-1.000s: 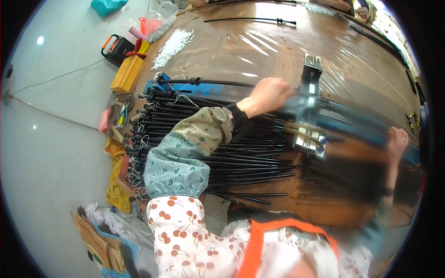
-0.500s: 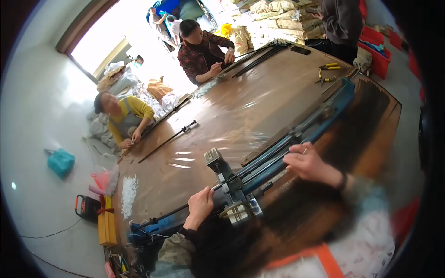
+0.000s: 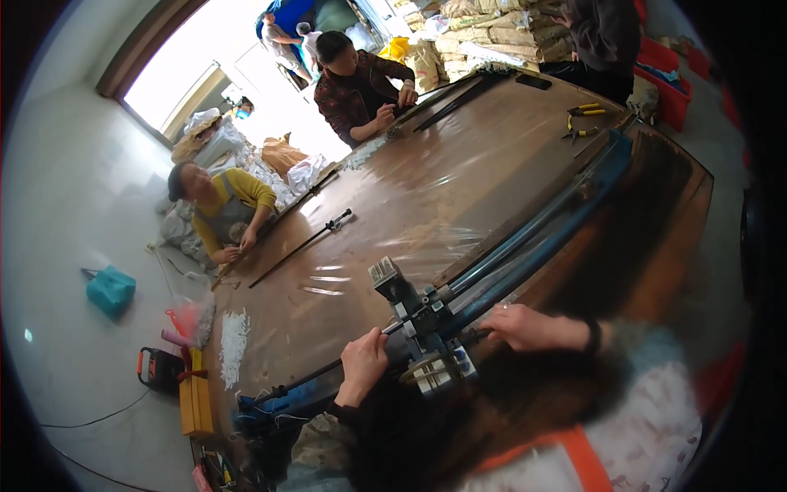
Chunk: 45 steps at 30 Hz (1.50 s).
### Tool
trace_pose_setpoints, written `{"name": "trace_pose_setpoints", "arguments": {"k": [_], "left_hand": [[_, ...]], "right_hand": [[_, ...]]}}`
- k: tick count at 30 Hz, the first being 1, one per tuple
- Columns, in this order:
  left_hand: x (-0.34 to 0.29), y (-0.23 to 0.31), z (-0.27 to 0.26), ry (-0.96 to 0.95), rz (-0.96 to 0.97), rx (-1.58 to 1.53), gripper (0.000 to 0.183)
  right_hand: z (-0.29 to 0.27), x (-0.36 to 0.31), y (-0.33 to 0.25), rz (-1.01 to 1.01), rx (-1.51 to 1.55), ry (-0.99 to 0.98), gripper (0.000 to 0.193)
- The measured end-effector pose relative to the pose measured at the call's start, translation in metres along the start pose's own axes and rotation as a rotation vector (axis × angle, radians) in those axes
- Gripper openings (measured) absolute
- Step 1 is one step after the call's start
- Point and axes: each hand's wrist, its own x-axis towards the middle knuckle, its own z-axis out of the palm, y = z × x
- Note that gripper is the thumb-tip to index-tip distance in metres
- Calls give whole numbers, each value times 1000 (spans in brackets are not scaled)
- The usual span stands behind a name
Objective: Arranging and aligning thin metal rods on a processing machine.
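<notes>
My left hand (image 3: pixel 363 365) is closed round a thin black rod (image 3: pixel 321 373), just left of a metal clamping fixture (image 3: pixel 424 321). The rod lies along a long blue bench rail (image 3: pixel 557 261) and runs into the fixture. On the fixture's right side, my right hand (image 3: pixel 518 325) has its fingers curled round a short dark lever handle (image 3: pixel 473 336), mostly covered by the fingertips. A pale grooved block (image 3: pixel 387 275) tops the fixture's far end, and a similar block (image 3: pixel 434 375) sits at its near end.
Across the brown table (image 3: pixel 393 209) lie another black rod (image 3: pixel 302 246), a heap of white bits (image 3: pixel 234 348) and yellow-handled pliers (image 3: pixel 584 131). Two people work along the far edge; another stands at far right. A yellow box (image 3: pixel 196 406) stands at the left edge.
My right hand has left the dark piece farther up the rail and come down and left to the lever handle. My left hand stays on the rod, shifted slightly right in view.
</notes>
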Motion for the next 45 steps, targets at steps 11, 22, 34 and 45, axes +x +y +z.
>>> {"name": "trace_pose_setpoints", "arguments": {"k": [11,22,34,45], "left_hand": [[13,-133,-7,446,491,333,6],[-133,-53,18,17,66,205,23],[-147,-51,13,-141,137,-87,15],[-144,22,19,-161,173,-126,22]], "right_hand": [[4,-24,-35,-31,-377,-556,95],[28,-21,-24,35,-45,-158,31],[23,-19,-80,91,-127,-170,15],[49,-4,-76,332,103,-269,22]]}}
